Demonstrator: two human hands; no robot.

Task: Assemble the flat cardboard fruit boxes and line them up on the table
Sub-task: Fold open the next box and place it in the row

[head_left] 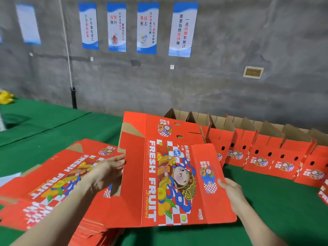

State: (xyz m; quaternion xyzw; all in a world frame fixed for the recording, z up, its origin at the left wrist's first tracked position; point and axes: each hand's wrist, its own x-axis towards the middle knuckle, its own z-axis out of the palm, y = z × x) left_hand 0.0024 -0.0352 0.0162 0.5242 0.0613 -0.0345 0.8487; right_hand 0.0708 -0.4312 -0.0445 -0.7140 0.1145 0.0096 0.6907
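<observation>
A flat red cardboard box printed "FRESH FRUIT" is lifted off the table, tilted up toward me. My left hand holds its left edge, fingers behind the panel. My right hand grips its right flap with the thumb on the printed face. Under and left of it lies a stack of flat red boxes. Several assembled red boxes with open tops stand in a row along the back right of the green table.
A grey concrete wall with blue and white posters rises behind the table. A white cord hangs down to a black holder at the table's back edge. Something yellow lies at the far left.
</observation>
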